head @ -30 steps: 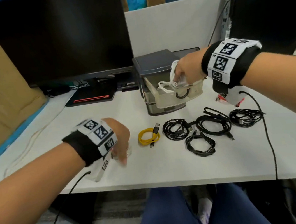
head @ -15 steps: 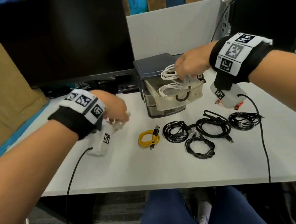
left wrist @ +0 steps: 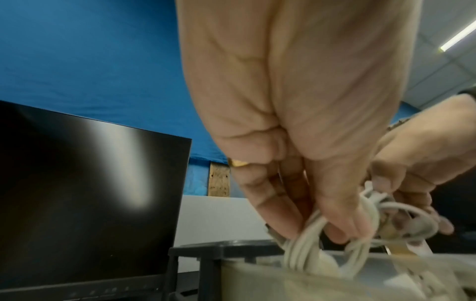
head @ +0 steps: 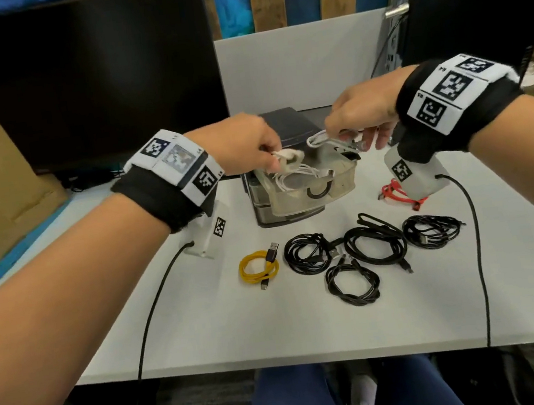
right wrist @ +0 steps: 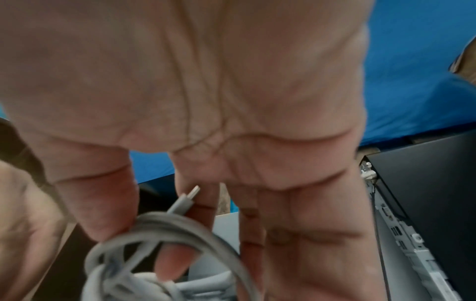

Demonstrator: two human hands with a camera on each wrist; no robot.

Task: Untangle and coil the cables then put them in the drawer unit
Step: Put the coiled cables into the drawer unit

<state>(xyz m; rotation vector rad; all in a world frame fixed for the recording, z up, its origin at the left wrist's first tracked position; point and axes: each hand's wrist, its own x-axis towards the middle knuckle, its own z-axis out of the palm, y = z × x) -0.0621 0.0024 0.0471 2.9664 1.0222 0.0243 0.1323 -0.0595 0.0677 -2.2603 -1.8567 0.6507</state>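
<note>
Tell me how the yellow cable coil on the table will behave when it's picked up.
The yellow cable coil looks floppy: no tie shows on its thin loops, so it may sag or unwind if lifted by one strand. It is probably light. Its loose plug ends will likely dangle, so pinching across all the loops seems safer.

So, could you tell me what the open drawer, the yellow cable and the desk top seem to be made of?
The open drawer looks like clear, slightly cloudy plastic: the white cables show through its front wall. The yellow cable seems to have a matte, perhaps braided jacket, with a dark plug and metal tip; the weave is too small to confirm. The desk top looks like smooth, matte, pale laminate, though its core is hidden.
</note>
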